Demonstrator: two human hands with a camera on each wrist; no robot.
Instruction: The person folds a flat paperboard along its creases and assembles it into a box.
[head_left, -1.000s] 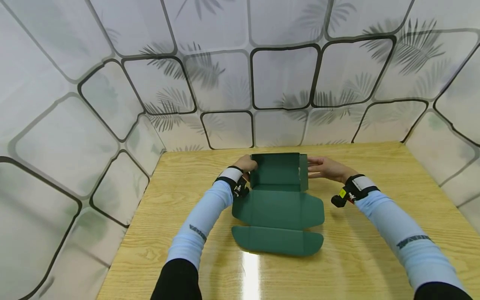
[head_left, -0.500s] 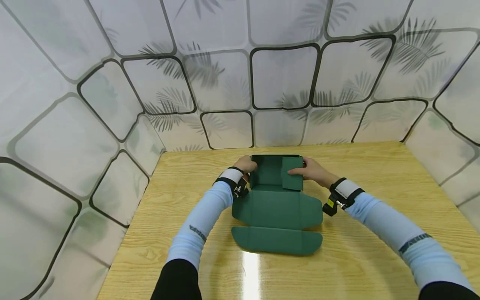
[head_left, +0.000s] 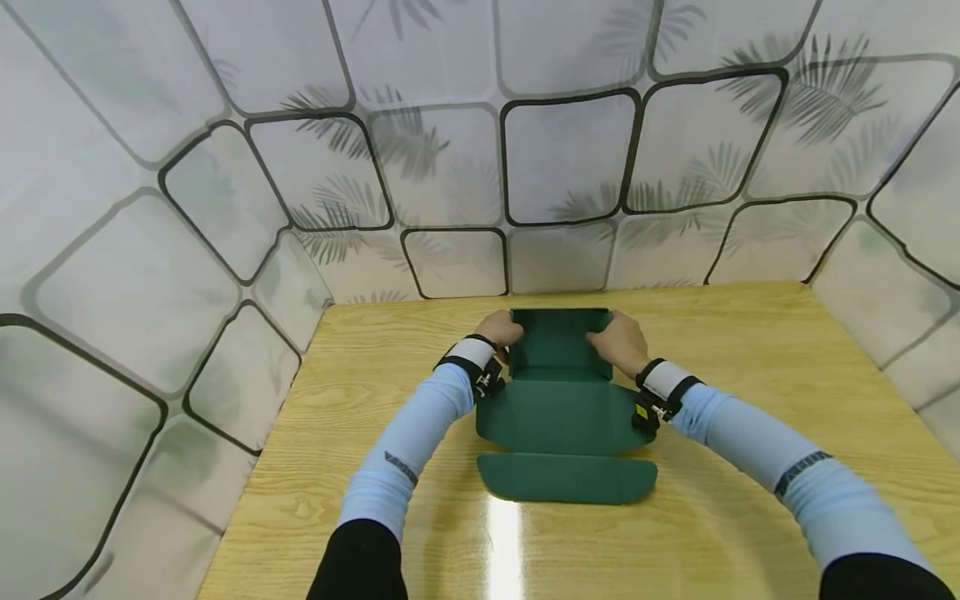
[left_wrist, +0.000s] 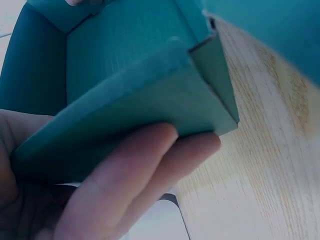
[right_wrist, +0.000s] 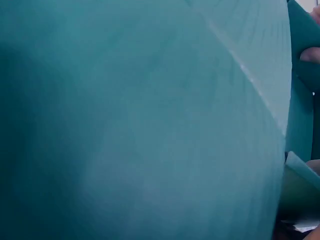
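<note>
A dark green cardboard box [head_left: 558, 342] stands on the table, its lid [head_left: 562, 417] folded out flat toward me and ending in a tuck flap [head_left: 566, 478]. My left hand [head_left: 501, 331] grips the box's left wall; the left wrist view shows its fingers [left_wrist: 120, 175] along the outside of that wall [left_wrist: 145, 100]. On the opposite side my right hand [head_left: 621, 343] grips the right wall, thumb over the inner side and the other fingers mostly hidden behind it. Green cardboard [right_wrist: 150, 125] fills most of the right wrist view, with only bits of fingers at its right edge.
The light wooden table [head_left: 750, 400] extends around the box on both sides and in front. A pale patterned curtain [head_left: 562, 158] hangs along the table's back and sides. Wrist cameras are strapped to both wrists, the right one [head_left: 647, 414] over the lid's side flap.
My right hand came left onto the right wall, and that wall's flap, seen folding over inward half a second ago, is now turned down inside. The box shifted slightly right; my left hand kept its grip.
</note>
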